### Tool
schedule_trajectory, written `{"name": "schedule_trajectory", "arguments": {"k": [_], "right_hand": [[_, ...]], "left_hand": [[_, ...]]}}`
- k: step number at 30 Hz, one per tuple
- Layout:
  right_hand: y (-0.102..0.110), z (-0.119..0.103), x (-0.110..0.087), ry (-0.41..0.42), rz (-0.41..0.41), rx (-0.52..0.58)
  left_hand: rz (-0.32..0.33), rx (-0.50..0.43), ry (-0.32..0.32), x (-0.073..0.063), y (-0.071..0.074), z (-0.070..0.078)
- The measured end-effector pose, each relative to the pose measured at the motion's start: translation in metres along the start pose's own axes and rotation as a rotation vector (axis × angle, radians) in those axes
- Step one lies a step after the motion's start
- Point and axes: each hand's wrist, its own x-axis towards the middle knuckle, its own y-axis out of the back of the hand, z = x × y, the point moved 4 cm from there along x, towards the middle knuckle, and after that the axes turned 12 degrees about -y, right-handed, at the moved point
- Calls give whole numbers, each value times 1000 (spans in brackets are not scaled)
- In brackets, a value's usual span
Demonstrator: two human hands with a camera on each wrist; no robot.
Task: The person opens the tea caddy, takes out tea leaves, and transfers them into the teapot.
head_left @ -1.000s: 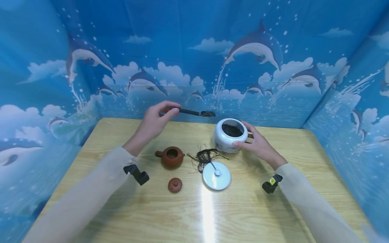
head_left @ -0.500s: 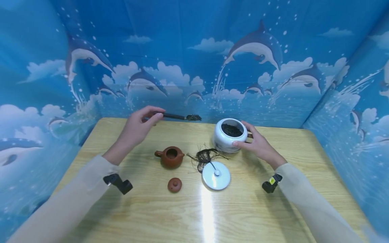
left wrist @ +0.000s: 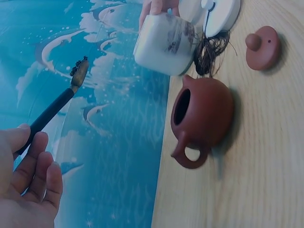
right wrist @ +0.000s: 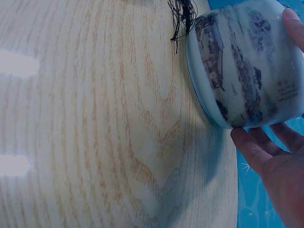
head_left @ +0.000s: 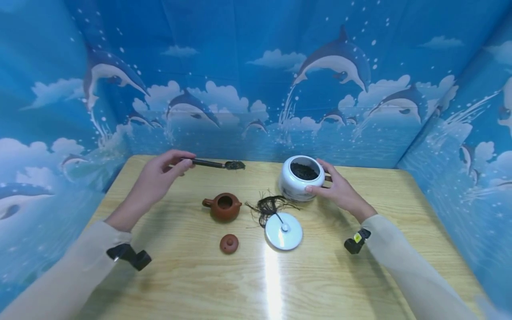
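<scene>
My left hand point(head_left: 162, 172) pinches the dark handle of a tea scoop point(head_left: 210, 164) between thumb and fingers. Dark tea leaves point(left wrist: 77, 66) lie heaped on the scoop's tip, held in the air behind the teapot. Below it stands a brown clay teapot point(head_left: 225, 212), uncovered, with its handle to the left and its spout to the right. With thumb and fingers, my right hand point(head_left: 336, 189) grips the side of a white porcelain jar point(head_left: 294, 183). More dark leaves point(head_left: 304, 171) fill the jar, which tilts slightly; a printed landscape shows on its wall in the right wrist view.
The small brown teapot lid point(head_left: 229, 244) lies in front of the teapot. A white jar lid point(head_left: 283, 232) with a knob rests before the jar, a tangle of dark cords point(head_left: 269, 206) beside it. The wooden table point(head_left: 320, 284) meets a blue dolphin-print curtain point(head_left: 240, 80) at its back edge.
My left hand has carried the loaded scoop leftward and lower, away from the jar to behind the teapot. My right hand has stayed on the jar.
</scene>
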Motion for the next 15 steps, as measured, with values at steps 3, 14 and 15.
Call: {"name": "schedule_trajectory", "arguments": {"k": [3, 14, 15], "right_hand": [[-1, -1, 0, 1, 0, 3], [0, -2, -1, -4, 1, -2], [0, -1, 0, -3, 0, -4]], "left_hand": [[-9, 16, -5, -7, 5, -5], [-52, 14, 28, -24, 9, -21], [-58, 9, 29, -25, 9, -22]]}}
